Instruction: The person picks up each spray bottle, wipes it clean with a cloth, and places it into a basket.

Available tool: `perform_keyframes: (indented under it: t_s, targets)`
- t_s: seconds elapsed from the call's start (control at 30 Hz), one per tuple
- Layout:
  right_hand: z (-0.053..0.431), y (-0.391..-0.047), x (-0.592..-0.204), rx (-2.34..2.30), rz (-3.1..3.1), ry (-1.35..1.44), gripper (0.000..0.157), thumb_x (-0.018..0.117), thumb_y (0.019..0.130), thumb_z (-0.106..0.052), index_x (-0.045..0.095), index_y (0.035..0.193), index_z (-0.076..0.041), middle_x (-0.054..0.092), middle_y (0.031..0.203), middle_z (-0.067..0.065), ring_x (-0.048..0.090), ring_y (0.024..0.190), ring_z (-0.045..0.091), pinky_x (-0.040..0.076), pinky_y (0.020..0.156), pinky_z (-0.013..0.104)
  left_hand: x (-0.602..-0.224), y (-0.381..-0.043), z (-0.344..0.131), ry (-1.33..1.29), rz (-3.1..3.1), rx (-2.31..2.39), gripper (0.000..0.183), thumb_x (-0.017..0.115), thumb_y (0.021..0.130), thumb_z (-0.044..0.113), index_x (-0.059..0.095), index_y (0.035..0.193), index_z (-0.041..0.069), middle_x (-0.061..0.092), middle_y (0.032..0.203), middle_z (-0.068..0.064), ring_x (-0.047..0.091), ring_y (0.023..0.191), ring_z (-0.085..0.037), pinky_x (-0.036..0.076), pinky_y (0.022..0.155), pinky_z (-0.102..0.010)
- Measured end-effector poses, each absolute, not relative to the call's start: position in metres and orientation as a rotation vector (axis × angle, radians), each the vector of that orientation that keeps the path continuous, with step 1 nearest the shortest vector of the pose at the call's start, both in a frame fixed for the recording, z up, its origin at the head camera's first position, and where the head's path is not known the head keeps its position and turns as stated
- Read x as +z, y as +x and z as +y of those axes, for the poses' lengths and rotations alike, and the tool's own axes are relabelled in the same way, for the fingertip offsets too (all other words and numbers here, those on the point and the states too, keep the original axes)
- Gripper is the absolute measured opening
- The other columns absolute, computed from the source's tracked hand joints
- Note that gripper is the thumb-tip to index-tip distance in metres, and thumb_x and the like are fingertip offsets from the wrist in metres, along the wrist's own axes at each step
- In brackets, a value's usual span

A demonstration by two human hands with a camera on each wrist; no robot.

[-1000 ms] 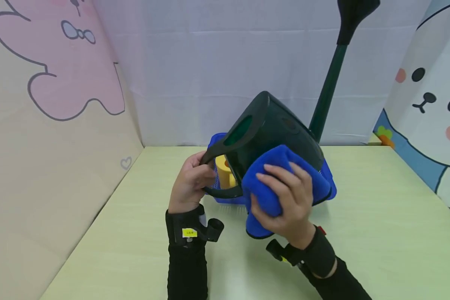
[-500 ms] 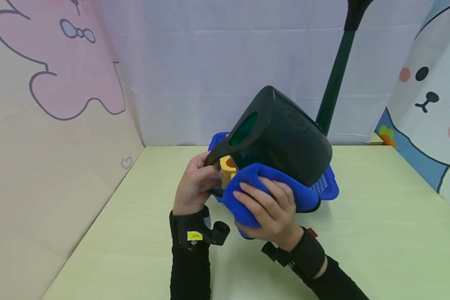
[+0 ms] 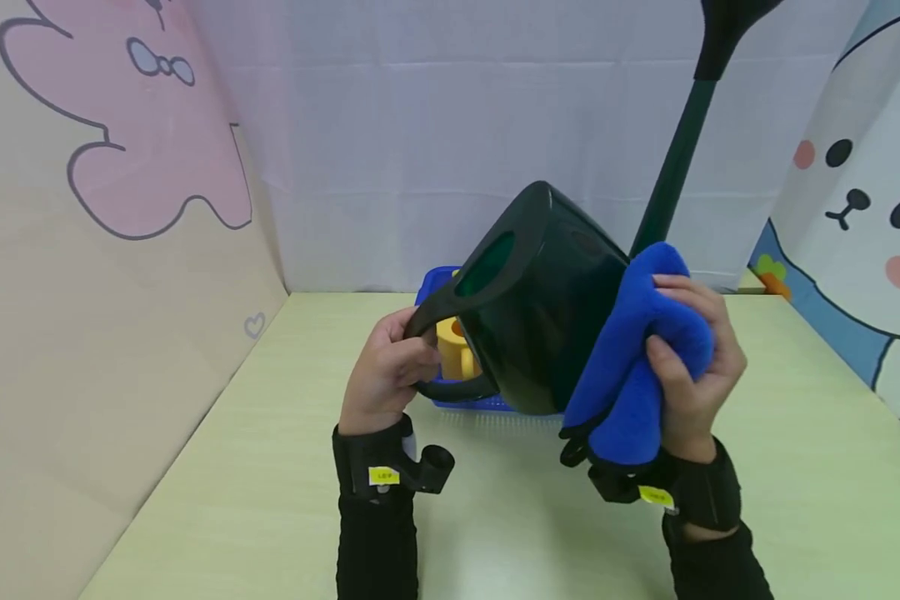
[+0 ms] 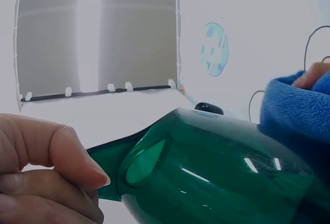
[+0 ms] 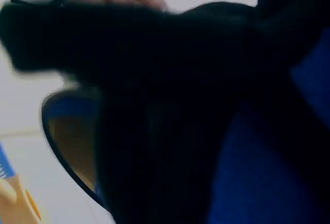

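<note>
A dark green watering can (image 3: 547, 308) is held tilted above the table, its long spout (image 3: 675, 162) pointing up to the right. My left hand (image 3: 390, 367) grips its looped handle (image 3: 438, 310) at the left. My right hand (image 3: 697, 367) holds a bunched blue cloth (image 3: 626, 375) with black edging against the base end of the can, fingers curled over the fabric. In the left wrist view the can's body (image 4: 206, 167) looks translucent green, with the blue cloth (image 4: 296, 105) at its right. Dark, blurred cloth fills most of the right wrist view.
Behind the can, a blue plastic basket (image 3: 433, 279) stands on the pale green table (image 3: 270, 483), mostly hidden. A yellow object (image 3: 456, 354) with a handle shows in it. A white curtain (image 3: 420, 150) hangs at the back, with cartoon-printed panels on both sides.
My right hand has moved the blue cloth from the can's lower side rightward and up to its base end. The left hand keeps its grip; the can has shifted slightly.
</note>
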State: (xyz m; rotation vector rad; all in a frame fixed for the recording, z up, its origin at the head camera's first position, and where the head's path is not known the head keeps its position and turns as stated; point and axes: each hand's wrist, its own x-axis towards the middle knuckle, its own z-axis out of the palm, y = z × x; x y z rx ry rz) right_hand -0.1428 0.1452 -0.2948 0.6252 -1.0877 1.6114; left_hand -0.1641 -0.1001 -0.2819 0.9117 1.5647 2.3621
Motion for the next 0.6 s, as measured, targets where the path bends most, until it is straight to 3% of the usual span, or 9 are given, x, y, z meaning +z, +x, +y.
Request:
perform_keyframes:
  t_s: [0.2, 0.4, 0.6]
  targets:
    - [0.16, -0.15, -0.295, 1.724, -1.002, 0.676, 0.026, 0.055, 0.067, -0.003, 0.061, 0.089, 0.008, 0.066, 0.094, 0.011, 0.054, 0.09, 0.026, 0.041, 0.08, 0.029, -0.282, -0.163, -0.103, 0.9, 1.558, 2.371, 0.021, 0.039, 0.072, -0.007, 0.047, 0.067, 0.011, 0.028, 0.049, 0.004, 0.023, 0.039, -0.011, 0.011, 0.041, -0.028]
    - [0.134, -0.148, -0.297, 1.265, -1.106, 0.492, 0.041, 0.061, 0.07, -0.027, 0.057, 0.084, 0.011, 0.066, 0.093, 0.01, 0.056, 0.091, 0.026, 0.043, 0.086, 0.033, -0.282, -0.166, -0.105, 0.869, 1.533, 2.395, 0.022, 0.039, 0.073, -0.007, 0.048, 0.068, 0.012, 0.03, 0.05, 0.005, 0.026, 0.039, -0.009, 0.011, 0.041, -0.027]
    - [0.102, -0.145, -0.302, 0.883, -1.105, 0.467, 0.041, 0.058, 0.073, -0.041, 0.059, 0.081, -0.001, 0.066, 0.09, 0.009, 0.057, 0.087, 0.028, 0.044, 0.084, 0.038, -0.282, -0.167, -0.107, 0.888, 1.521, 2.42, 0.023, 0.039, 0.073, -0.007, 0.049, 0.068, 0.013, 0.03, 0.05, 0.004, 0.025, 0.039, -0.01, 0.011, 0.042, -0.027]
